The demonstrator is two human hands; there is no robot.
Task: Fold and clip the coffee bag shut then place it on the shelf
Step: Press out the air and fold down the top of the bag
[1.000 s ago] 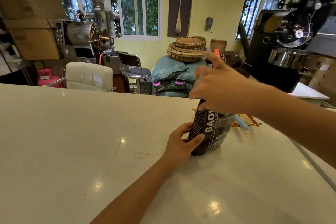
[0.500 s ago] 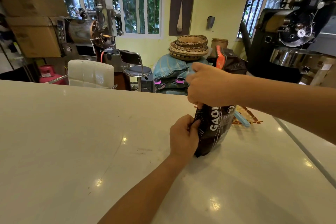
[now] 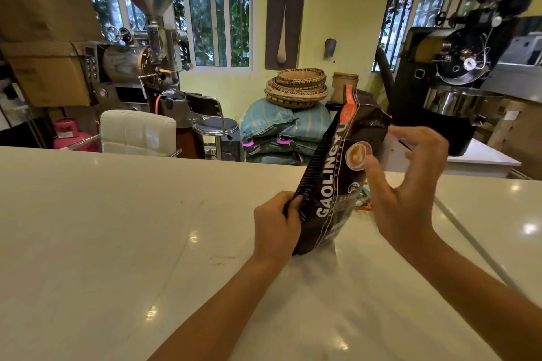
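— Where's the coffee bag (image 3: pixel 331 184)?

— Standing on the white desk (image 3: pixel 117 228), leaning to the right, its orange-edged top unfolded and sticking up.

— Who's got it?

— The left hand (image 3: pixel 277 227) is clamped around its lower left edge. The right hand (image 3: pixel 407 184) sits just beside the bag's right side, fingers spread apart, gripping nothing.

— Any clip?

— Something colourful lies behind the bag, mostly hidden.
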